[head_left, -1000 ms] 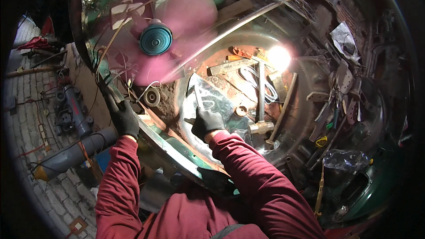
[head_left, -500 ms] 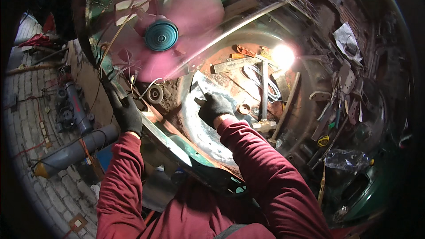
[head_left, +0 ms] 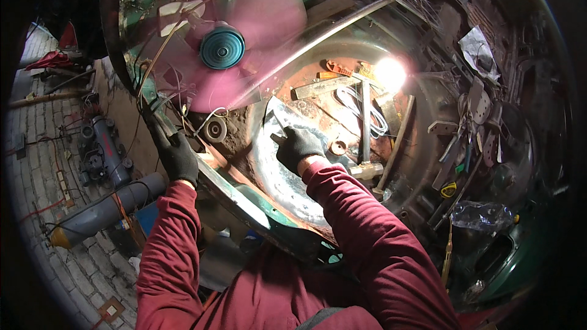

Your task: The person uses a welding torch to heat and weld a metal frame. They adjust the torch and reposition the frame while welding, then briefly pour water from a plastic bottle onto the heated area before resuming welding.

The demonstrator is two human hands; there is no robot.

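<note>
My right hand (head_left: 301, 148), in a black glove, is closed around a thin, light-coloured flat tool (head_left: 279, 121); much of it is hidden in my fingers. Its end points away from me over the bright bare-metal patch (head_left: 272, 160) at the left of a round, rusty well in a green metal body. A small round metal piece (head_left: 337, 148) lies just right of this hand. My left hand (head_left: 178, 157), also gloved, is wrapped over the green metal rim (head_left: 235, 203) on the near left side of the well.
A glaring lamp (head_left: 390, 73), a hammer (head_left: 365, 123), a second wooden handle (head_left: 397, 146) and a coiled white cable (head_left: 361, 110) lie in the well. A fan with pink blades (head_left: 263, 12) stands beyond it. Hand tools (head_left: 455, 159) and a clear plastic bottle (head_left: 482, 219) sit right. A grey cylinder (head_left: 113, 206) lies left.
My right hand and its tool have shifted very slightly to the right. My left hand keeps its hold on the rim, and the view has moved a little.
</note>
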